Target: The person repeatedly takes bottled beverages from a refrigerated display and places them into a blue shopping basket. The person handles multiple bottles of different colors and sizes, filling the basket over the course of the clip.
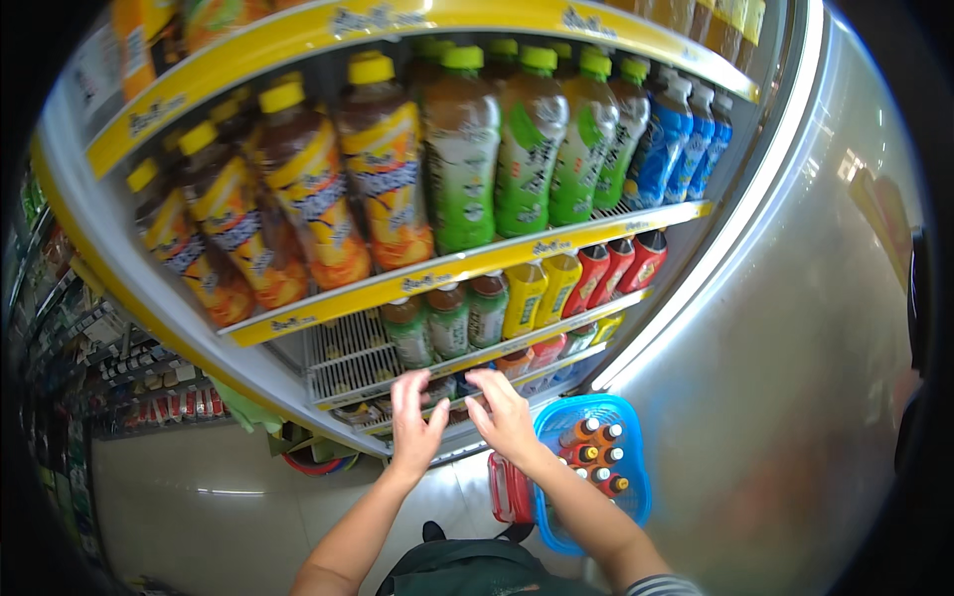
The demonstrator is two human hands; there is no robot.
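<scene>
My left hand and my right hand are held up before the lower shelves of a drinks cooler, fingers apart, holding nothing. Just above them, green-labelled bottles stand on a white wire shelf, beside yellow bottles and red bottles. On the shelf above are orange-labelled bottles with yellow caps, green-capped bottles and blue-labelled bottles. A blue plastic basket with several capped bottles sits on the floor at the right, partly behind my right forearm.
A red container stands beside the basket. Yellow price strips edge the cooler's shelves. A shiny metal panel rises at the right. Shelves of packaged goods line the far left, and a red-rimmed tub stands near the cooler's base.
</scene>
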